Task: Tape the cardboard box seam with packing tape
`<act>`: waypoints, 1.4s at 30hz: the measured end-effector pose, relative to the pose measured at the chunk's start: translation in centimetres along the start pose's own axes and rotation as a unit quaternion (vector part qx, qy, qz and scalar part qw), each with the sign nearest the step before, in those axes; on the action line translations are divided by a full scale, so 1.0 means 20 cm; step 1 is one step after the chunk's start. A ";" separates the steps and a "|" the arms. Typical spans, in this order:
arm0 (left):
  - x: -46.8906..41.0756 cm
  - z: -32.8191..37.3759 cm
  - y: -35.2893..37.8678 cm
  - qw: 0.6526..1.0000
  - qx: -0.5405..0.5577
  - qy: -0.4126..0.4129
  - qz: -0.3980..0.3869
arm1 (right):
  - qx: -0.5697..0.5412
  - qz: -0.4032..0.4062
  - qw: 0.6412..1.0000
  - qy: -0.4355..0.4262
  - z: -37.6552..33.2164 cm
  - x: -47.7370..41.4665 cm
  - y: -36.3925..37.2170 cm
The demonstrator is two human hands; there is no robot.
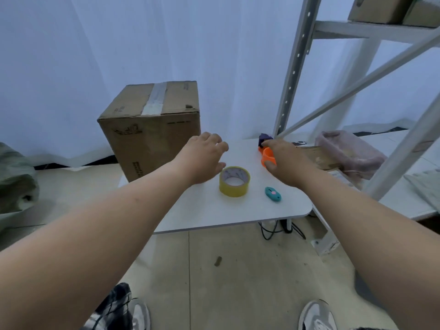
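Note:
A brown cardboard box (pixel 152 129) stands on the far left part of the white table (pixel 238 210); a strip of clear tape runs along its top seam. A yellow roll of packing tape (pixel 234 181) lies flat at the table's middle. My left hand (pixel 204 160) hovers just left of the roll, fingers spread, holding nothing. My right hand (pixel 285 160) is over an orange tape dispenser (pixel 267 157) at the table's far right; the thumb and fingers wrap its orange handle. A dark purple part (pixel 264 138) shows beyond the fingers.
A small teal box cutter (pixel 273 194) lies on the table near the right front. A grey metal shelf frame (pixel 295 67) rises at the right, with boxes on top. A pink plastic bag (pixel 350 151) and flat cardboard lie behind my right hand. Cables hang under the table.

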State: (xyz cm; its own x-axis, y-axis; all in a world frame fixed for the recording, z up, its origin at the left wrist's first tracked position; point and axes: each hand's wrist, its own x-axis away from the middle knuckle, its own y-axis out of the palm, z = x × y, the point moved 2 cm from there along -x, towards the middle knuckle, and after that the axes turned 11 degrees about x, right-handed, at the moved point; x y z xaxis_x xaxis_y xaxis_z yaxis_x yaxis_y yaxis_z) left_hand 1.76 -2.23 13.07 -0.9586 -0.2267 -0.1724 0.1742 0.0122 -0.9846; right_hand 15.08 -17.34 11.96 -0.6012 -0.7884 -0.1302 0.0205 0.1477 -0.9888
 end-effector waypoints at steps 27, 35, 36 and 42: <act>-0.24 -0.13 0.70 0.938 0.329 -0.095 -0.056 | -0.310 -0.027 0.946 0.094 -0.04 -0.30 0.67; -0.17 -0.18 0.66 0.886 0.440 -0.129 -0.075 | -0.328 0.002 0.939 0.107 -0.11 -0.31 0.62; -0.16 -0.18 0.65 0.881 0.447 -0.127 -0.086 | -0.328 0.004 0.938 0.115 -0.10 -0.31 0.62; -0.14 -0.21 0.63 0.858 0.481 -0.110 -0.145 | -0.338 -0.037 0.934 0.107 -0.09 -0.32 0.63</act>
State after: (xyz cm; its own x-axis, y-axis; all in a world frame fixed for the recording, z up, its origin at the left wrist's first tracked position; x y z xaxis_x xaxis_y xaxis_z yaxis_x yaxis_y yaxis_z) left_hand 5.79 2.64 1.02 -0.9455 -0.2643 0.1903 0.1422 -0.8607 -0.4889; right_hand 17.76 -9.34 0.57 -0.7284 -0.6846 0.0264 -0.4936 0.4977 -0.7132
